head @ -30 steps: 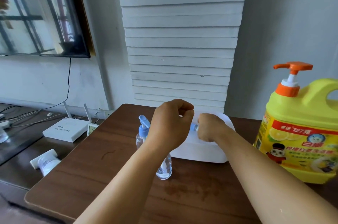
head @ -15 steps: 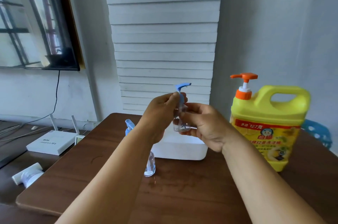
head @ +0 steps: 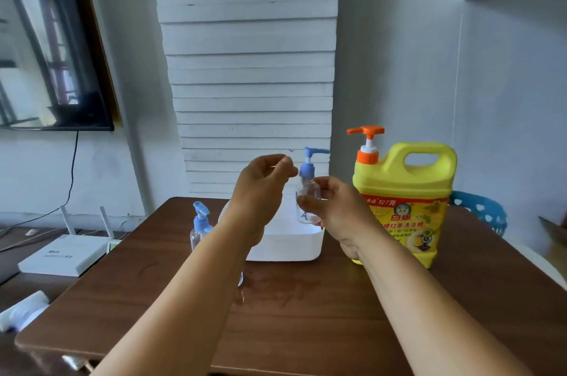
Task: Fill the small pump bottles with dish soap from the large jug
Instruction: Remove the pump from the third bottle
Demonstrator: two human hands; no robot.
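My right hand (head: 337, 210) grips a small clear pump bottle (head: 307, 191) with a blue pump, held upright in the air above a white tub (head: 288, 243). My left hand (head: 260, 188) is curled just left of the blue pump collar, thumb tip right at it; whether they touch is unclear. A second small blue-pump bottle (head: 199, 228) stands on the brown table (head: 306, 314), partly hidden behind my left forearm. The large yellow dish soap jug (head: 405, 207) with an orange pump stands to the right of my right hand.
A white router (head: 61, 254) lies on a lower surface to the left, with a white object (head: 21, 311) near it. A blue basket (head: 481, 213) sits behind the jug. Wet marks show on the table in front of the tub. The wall is close behind.
The held bottle has risen from the tub area to chest height. My left hand, which pinched the pump head half a second ago, now sits beside the collar. The view has tilted up.
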